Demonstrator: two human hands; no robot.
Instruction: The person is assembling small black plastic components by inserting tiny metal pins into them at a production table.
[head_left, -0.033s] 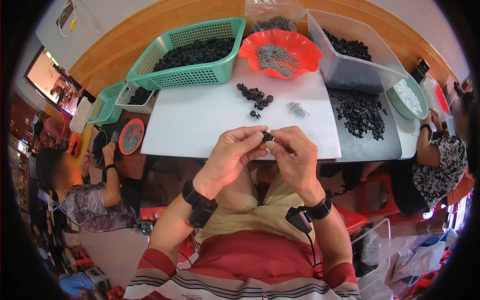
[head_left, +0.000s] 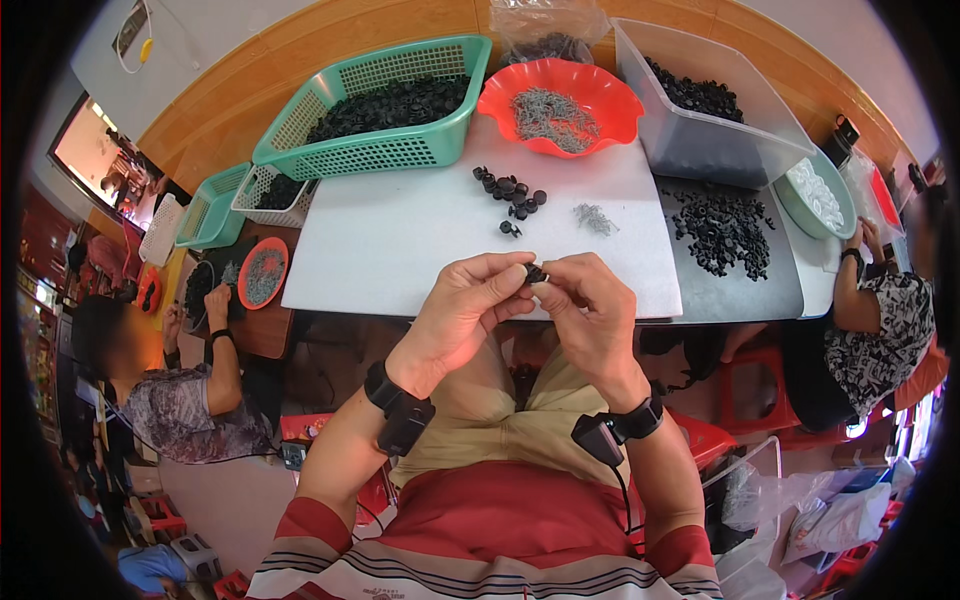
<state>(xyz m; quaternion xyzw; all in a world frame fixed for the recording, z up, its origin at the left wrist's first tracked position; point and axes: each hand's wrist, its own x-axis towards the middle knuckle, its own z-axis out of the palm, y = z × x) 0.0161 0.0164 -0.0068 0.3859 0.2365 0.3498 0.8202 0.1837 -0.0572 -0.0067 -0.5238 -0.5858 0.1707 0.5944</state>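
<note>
Just over the front edge of the white table mat point(head_left: 400, 230), a small black plastic part point(head_left: 535, 273) is pinched between my two hands. My left hand point(head_left: 468, 300) grips it with thumb and fingertips from the left. From the right, the thumb and forefinger of my right hand point(head_left: 592, 312) close on it too; whether they also hold a thin pin is too small to tell. Beyond my hands lie a loose cluster of round-headed black parts point(head_left: 518, 192), a single black part point(head_left: 510, 229) nearer to me, and a little heap of thin metal pins point(head_left: 596, 218).
A green basket point(head_left: 375, 155) of black parts, a red scalloped bowl point(head_left: 625, 115) of metal pins and a clear bin point(head_left: 710, 155) line the back. More black parts point(head_left: 725, 232) cover a dark mat at right. People work at left point(head_left: 185, 400) and right point(head_left: 870, 330).
</note>
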